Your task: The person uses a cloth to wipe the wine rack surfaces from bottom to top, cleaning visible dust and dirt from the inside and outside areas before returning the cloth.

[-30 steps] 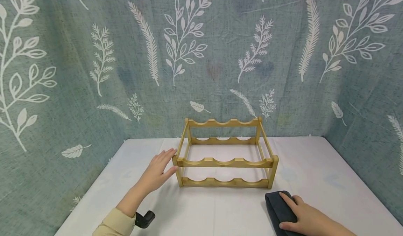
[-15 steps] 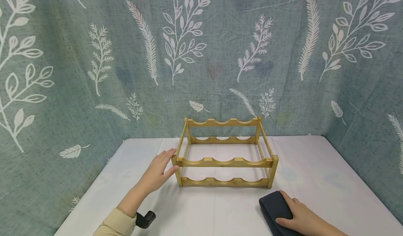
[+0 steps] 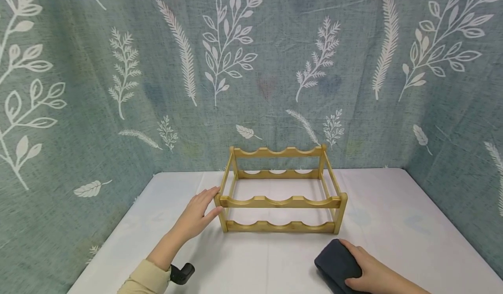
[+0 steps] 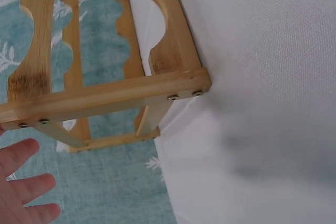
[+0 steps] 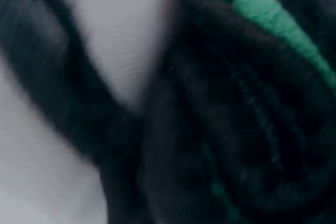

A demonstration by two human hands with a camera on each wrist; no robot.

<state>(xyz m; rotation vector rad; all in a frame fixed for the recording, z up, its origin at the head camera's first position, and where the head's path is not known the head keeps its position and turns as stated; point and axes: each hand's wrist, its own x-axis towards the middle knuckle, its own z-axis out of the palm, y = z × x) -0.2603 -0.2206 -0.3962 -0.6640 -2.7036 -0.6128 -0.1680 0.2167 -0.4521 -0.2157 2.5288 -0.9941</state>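
A light wooden bottle rack [image 3: 280,202] with scalloped rails stands on the white table. My left hand [image 3: 196,213] is at its left front corner, fingers extended and thumb by the front post. In the left wrist view, spread fingers [image 4: 29,190] show beside the rack's end frame [image 4: 105,95]. My right hand [image 3: 369,268] holds a dark navy folded cloth bundle [image 3: 335,263] in front of the rack's right end, with the thumb on its near side. Up close in the right wrist view, the cloth [image 5: 236,108] is blurred and shows a green inner layer [image 5: 278,17].
The white tablecloth [image 3: 251,263] covers the table. Behind and at both sides hangs a blue-green curtain [image 3: 267,89] with white leaf prints. A black wrist mount [image 3: 182,274] sticks out at the left wrist.
My right hand has shifted left with the cloth bundle, which has turned a little and tilts more. The left hand stays at the rack's corner, and the rack stands still.
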